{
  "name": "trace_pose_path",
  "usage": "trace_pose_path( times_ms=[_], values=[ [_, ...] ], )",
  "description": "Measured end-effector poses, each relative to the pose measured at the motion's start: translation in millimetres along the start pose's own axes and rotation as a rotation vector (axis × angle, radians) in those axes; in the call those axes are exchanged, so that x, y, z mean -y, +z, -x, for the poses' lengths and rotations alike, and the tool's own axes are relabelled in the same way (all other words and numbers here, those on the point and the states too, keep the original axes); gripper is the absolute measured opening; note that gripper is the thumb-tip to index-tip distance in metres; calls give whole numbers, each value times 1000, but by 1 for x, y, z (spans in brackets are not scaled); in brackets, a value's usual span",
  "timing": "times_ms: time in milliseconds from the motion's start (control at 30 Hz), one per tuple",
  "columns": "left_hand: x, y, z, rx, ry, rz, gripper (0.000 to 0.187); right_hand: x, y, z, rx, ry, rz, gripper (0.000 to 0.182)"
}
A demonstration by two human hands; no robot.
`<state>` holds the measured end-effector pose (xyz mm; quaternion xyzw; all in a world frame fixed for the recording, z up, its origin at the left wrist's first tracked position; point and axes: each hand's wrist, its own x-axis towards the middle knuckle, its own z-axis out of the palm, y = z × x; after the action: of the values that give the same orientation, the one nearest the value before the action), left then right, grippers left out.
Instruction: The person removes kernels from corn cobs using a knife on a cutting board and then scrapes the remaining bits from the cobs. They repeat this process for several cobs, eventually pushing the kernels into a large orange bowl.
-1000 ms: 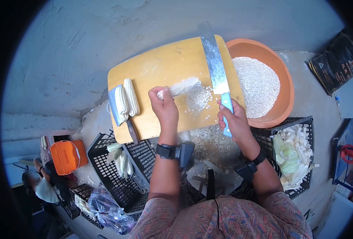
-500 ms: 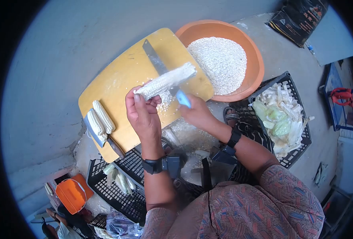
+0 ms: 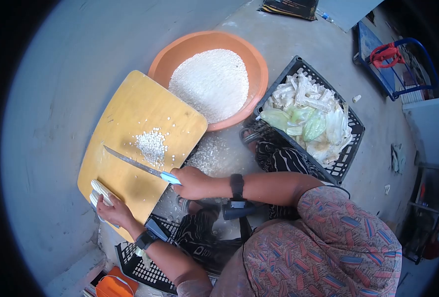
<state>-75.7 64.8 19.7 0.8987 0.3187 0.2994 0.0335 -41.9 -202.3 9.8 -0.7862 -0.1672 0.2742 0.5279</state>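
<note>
My left hand (image 3: 114, 212) has its fingers curled on a white corn cob (image 3: 101, 188) at the near left end of the yellow cutting board (image 3: 130, 106). A second cob beneath it is mostly covered by the hand. My right hand (image 3: 194, 183) grips a knife by its light blue handle (image 3: 170, 178). The long blade (image 3: 133, 162) points left, low over the board. A pile of cut white corn kernels (image 3: 151, 147) lies on the board beyond the blade. The other knife beside the cobs is nearly all hidden by my left hand.
An orange basin (image 3: 257, 74) full of white kernels (image 3: 209, 81) stands beyond the board. A black crate (image 3: 355, 148) holds stripped cobs and husks (image 3: 308, 114). Another black crate (image 3: 145, 270) is under the board's near end, close to an orange bucket (image 3: 115, 286). Loose kernels dot the floor.
The cob my left hand held up is gone from it; that hand has moved left to the cobs on the board. The knife has swung down leftward. The view has shifted.
</note>
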Motion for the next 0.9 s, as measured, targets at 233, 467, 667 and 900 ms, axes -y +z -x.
trace_pose_path(
  times_ms=[233, 467, 667, 900],
  values=[
    [23, 9, 12, 164, -74, -240, 45, -27, 22, 22, 78, -5, 130, 24],
    [24, 9, 15, 185, -182, -202, 58, -42, 21, 8, 72, 2, 257, 22],
    [38, 17, 15, 244, -232, -159, 61, -36, -6, -2, -49, 59, 297, 21],
    [35, 16, 12, 240, -271, -133, 59, -50, -42, -16, -186, 139, 370, 24]
  ],
)
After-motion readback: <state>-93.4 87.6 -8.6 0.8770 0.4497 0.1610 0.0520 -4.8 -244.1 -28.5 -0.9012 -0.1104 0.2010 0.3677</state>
